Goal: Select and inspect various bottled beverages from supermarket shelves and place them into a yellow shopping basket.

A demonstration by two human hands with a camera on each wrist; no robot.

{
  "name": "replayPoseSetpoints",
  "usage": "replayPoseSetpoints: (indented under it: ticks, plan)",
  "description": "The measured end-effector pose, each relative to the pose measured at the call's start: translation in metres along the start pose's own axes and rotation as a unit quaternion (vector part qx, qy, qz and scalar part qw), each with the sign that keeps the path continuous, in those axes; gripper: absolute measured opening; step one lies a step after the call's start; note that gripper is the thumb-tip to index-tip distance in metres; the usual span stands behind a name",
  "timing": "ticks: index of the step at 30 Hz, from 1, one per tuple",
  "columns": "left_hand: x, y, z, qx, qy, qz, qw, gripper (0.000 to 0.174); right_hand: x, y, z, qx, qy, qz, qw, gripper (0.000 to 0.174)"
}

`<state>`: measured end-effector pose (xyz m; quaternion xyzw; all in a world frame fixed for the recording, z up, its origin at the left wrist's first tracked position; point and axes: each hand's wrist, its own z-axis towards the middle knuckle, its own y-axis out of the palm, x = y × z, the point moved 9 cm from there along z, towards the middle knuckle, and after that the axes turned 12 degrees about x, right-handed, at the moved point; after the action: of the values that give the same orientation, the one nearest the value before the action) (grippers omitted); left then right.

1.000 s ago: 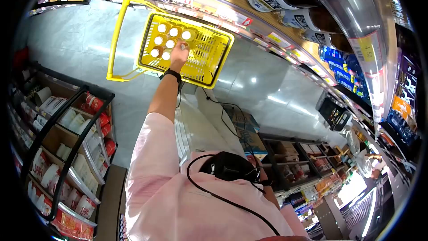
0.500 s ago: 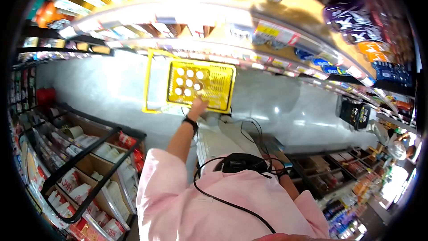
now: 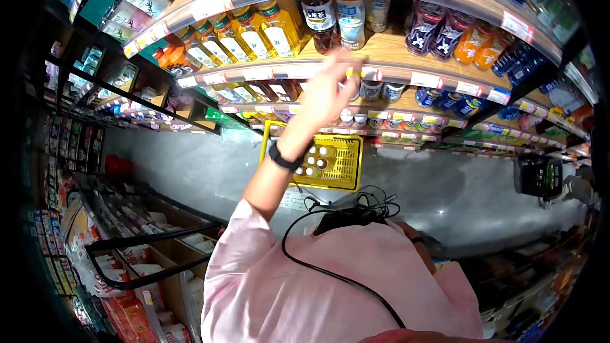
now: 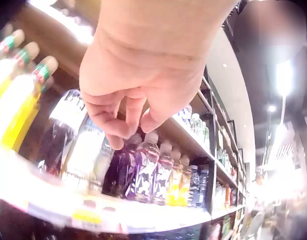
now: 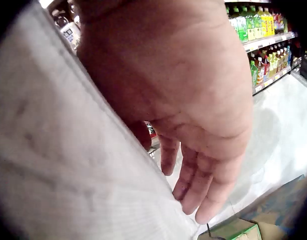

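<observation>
My left hand [image 3: 327,92] reaches up to a drinks shelf, with nothing in its fingers. In the left wrist view its fingers [image 4: 111,125] bend loosely downward in front of the bottles. Nearest to it in the head view stand a dark tea bottle [image 3: 319,18] and a bottle with a pale label [image 3: 351,20]. Below the forearm, a yellow shopping basket [image 3: 359,164] on the floor holds several white-capped bottles [image 3: 323,151]. The right hand [image 5: 178,100] hangs beside light trousers [image 5: 68,150], its fingers relaxed and holding nothing.
Yellow bottles [image 3: 276,28] stand left of the tea, purple drink bottles [image 3: 424,28] to its right. A price-tag rail [image 3: 426,80] edges the shelf. Behind on the left is a rack with a black frame [image 3: 152,241]. A black basket [image 3: 539,176] sits on the floor at right.
My left hand has left the yellow basket and risen to the shelf of bottles. The head view has tilted up, so more of the shelves shows and the basket sits lower.
</observation>
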<state>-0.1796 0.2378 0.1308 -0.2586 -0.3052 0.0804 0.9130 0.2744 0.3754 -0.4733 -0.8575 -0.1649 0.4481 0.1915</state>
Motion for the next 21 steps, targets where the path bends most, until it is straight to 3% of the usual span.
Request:
replayPoseSetpoints:
  ticks: [2, 6, 7, 9, 11, 15, 17, 19, 20, 21]
  plan:
    - [0.005, -0.003, 0.040, 0.072, 0.044, 0.059, 0.995, 0.036, -0.005, -0.005, -0.001, -0.009, 0.013, -0.017, 1.000, 0.042]
    - [0.037, 0.005, 0.081, 0.061, 0.030, 0.210, 0.975, 0.061, -0.030, -0.019, -0.007, -0.006, 0.021, -0.025, 0.999, 0.042]
    - [0.036, 0.007, 0.090, 0.088, 0.034, 0.231, 0.968, 0.057, -0.030, -0.019, -0.010, -0.005, 0.022, -0.026, 0.999, 0.042]
    - [0.018, 0.014, 0.108, 0.038, -0.031, 0.266, 0.963, 0.054, -0.032, -0.022, -0.013, -0.005, 0.022, -0.029, 0.999, 0.042]
    - [0.015, 0.014, 0.127, 0.058, 0.007, 0.262, 0.963, 0.037, -0.027, -0.019, -0.015, -0.004, 0.023, -0.028, 0.999, 0.042]
    - [0.005, 0.020, 0.143, 0.041, 0.021, 0.301, 0.953, 0.045, -0.022, -0.017, -0.024, -0.006, 0.027, -0.028, 0.999, 0.042]
    - [0.011, 0.017, 0.134, 0.035, 0.004, 0.294, 0.955, 0.041, -0.021, -0.015, -0.027, -0.007, 0.027, -0.031, 0.999, 0.042]
    - [0.024, 0.009, 0.111, 0.109, 0.030, 0.259, 0.959, 0.044, -0.024, -0.017, -0.030, -0.004, 0.027, -0.030, 0.999, 0.042]
    - [0.026, 0.009, 0.097, 0.095, 0.007, 0.225, 0.970, 0.055, -0.025, -0.017, -0.032, -0.004, 0.027, -0.031, 0.999, 0.042]
    - [0.035, 0.004, 0.084, 0.122, 0.033, 0.206, 0.970, 0.053, -0.027, -0.018, -0.034, -0.001, 0.027, -0.031, 0.999, 0.042]
